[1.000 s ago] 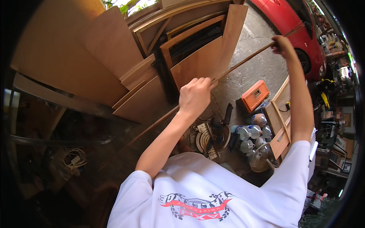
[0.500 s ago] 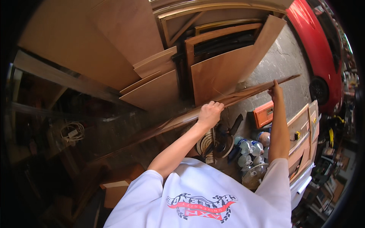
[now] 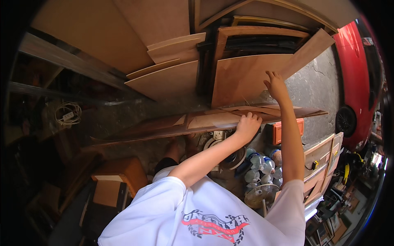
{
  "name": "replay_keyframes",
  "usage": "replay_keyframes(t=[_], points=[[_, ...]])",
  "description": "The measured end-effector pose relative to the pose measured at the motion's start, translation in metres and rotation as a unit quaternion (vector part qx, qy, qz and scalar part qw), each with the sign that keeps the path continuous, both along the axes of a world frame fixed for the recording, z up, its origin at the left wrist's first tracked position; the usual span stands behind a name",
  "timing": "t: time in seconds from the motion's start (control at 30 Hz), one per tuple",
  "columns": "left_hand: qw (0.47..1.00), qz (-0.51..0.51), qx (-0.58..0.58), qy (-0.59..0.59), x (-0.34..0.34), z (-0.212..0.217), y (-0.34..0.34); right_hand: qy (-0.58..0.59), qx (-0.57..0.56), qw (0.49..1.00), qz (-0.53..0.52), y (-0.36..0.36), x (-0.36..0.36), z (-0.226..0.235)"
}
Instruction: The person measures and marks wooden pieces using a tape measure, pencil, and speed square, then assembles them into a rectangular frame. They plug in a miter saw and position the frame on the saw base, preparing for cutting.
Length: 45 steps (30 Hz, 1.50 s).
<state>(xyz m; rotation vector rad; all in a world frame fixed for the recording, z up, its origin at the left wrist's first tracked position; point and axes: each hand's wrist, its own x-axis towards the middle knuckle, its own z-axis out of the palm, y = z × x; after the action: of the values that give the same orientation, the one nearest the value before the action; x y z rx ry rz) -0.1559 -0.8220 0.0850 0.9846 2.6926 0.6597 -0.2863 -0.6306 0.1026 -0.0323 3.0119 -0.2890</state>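
A long, thin brown wooden sheet (image 3: pixel 164 128) stretches across in front of me, seen almost edge-on, with lighter brown pieces or patches on its face. My left hand (image 3: pixel 249 126) has its fingers curled over the near edge, right of the sheet's middle. Farther off, my right hand (image 3: pixel 276 85) is raised beyond the sheet, fingers apart and nothing in them. Behind it leans a plywood panel (image 3: pixel 242 76); I cannot tell whether the hand touches it.
More boards (image 3: pixel 168 80) and a wooden frame (image 3: pixel 221 43) lean at the back. Right of me are an orange case (image 3: pixel 292 130), several plastic bottles (image 3: pixel 258 162) and a fan (image 3: pixel 262 194). A red car (image 3: pixel 355 74) stands far right. A coiled white cable (image 3: pixel 67 115) lies left.
My right hand has let go of the sheet's right end and moved up and left, opening. The sheet lies more level across the view and shows more of its face. My left hand stays on its edge.
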Motion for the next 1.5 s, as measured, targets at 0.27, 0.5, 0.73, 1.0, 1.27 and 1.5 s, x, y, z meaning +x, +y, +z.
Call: replay_keyframes(t=[0.27, 0.5, 0.73, 1.0, 1.27, 1.5], points=[[0.985, 0.086, -0.146, 0.030, -0.004, 0.027, -0.109, -0.059, 0.124, 0.990, 0.042, -0.010, -0.097, -0.111], [0.996, 0.082, -0.038, 0.018, 0.006, 0.024, -0.139, -0.028, 0.206, 0.971, 0.120, 0.010, -0.100, -0.126], [0.996, 0.076, 0.038, 0.000, 0.029, 0.022, -0.150, -0.171, 0.199, 0.933, 0.247, 0.053, -0.040, -0.092], [0.998, 0.046, 0.040, 0.012, 0.046, 0.018, -0.151, -0.179, 0.188, 0.947, 0.189, 0.072, -0.004, -0.088], [0.997, 0.069, 0.035, 0.025, 0.017, 0.014, -0.151, -0.113, 0.178, 0.972, 0.106, 0.031, -0.039, -0.094], [0.995, 0.078, 0.042, 0.041, -0.065, 0.008, -0.149, 0.221, -0.133, 0.961, -0.097, -0.043, 0.032, 0.027]])
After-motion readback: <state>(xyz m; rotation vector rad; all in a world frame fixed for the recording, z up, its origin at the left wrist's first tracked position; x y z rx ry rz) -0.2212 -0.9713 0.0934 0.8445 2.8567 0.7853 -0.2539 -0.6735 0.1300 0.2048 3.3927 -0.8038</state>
